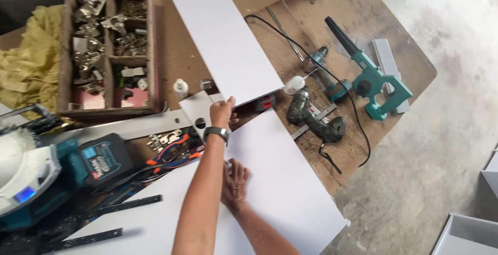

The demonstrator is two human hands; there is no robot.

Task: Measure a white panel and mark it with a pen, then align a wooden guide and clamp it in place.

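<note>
Head view: we see our left hand [222,112], watch on the wrist, reaching forward with the arm nearly straight, fingers clamped on the near edge of the upper white panel [225,42], which lies tilted across the bench [363,6]. Our right hand [234,180] rests palm-down on the lower white panel [280,182], fingers together and flat, holding nothing. A hinge tray [106,47] sits left; two drills [311,117] and a teal blower [371,81] lie right.

Blue rectangular label [96,160] showing on a black battery pack [106,159] at left, small blue lit screen [24,195] glowing on white tool housing [23,174] nearby.
</note>
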